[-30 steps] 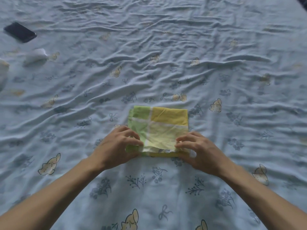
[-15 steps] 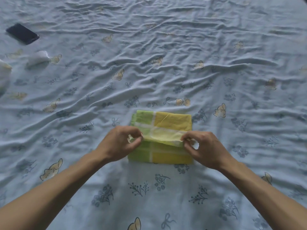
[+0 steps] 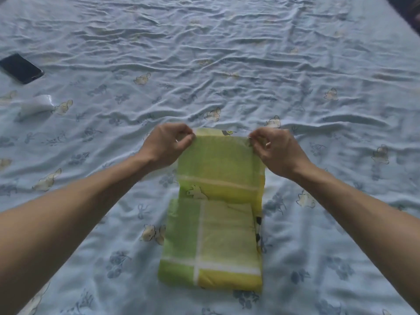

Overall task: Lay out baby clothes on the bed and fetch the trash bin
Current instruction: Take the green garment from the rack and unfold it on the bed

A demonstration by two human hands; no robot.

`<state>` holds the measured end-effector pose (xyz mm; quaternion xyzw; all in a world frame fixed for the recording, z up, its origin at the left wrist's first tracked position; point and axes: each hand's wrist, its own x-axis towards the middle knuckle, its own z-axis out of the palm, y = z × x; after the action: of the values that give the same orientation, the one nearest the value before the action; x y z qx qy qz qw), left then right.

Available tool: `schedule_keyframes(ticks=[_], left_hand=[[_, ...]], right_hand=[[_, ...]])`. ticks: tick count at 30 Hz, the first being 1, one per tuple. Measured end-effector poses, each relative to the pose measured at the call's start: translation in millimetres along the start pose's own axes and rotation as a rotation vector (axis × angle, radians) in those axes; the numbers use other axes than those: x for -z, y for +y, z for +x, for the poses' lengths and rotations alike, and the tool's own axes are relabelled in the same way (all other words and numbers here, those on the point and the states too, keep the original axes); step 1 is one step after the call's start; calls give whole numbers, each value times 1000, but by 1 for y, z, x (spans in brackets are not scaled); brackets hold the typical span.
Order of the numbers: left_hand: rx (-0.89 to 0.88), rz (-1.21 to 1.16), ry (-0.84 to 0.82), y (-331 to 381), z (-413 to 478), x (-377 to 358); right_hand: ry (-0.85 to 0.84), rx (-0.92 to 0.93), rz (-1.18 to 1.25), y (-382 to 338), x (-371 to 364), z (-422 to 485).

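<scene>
Our left hand (image 3: pixel 167 144) is closed in a pinch on the far left corner of the green and yellow cloth (image 3: pixel 213 223), thumb pressed against the curled fingers. Our right hand (image 3: pixel 273 148) pinches the far right corner in the same way, so the cloth's far edge is stretched straight between the two hands and lifted off the bed (image 3: pixel 227 64). From that edge the cloth slopes back down toward us as a single thin layer, light showing through it, with a pale stripe and a small cartoon print across it. The near part of the cloth lies folded on the sheet, a thicker rectangle crossed by white bands, just in front of us and between our forearms. The sheet is pale blue, wrinkled, printed with flowers and small cream animals. Well away to the far left lie a dark phone (image 3: pixel 21 68) and, nearer, a small white object (image 3: pixel 36 106) that we cannot identify.
</scene>
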<state>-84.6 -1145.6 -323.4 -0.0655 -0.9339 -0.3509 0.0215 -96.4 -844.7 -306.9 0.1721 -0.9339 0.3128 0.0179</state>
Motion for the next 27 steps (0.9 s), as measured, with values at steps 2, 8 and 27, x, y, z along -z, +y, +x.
schedule_keyframes(ticks=[2,8,27], left_hand=[[24,50,35,-7,16,-13],[161,30,71,-25,23,-54],[56,-33,-381,-31,-118,-29]], right_hand=[[20,-69,-24,13,-13,20],[116,-250,-28,37,-61,15],[-398,-169,-13,8,-52,-109]])
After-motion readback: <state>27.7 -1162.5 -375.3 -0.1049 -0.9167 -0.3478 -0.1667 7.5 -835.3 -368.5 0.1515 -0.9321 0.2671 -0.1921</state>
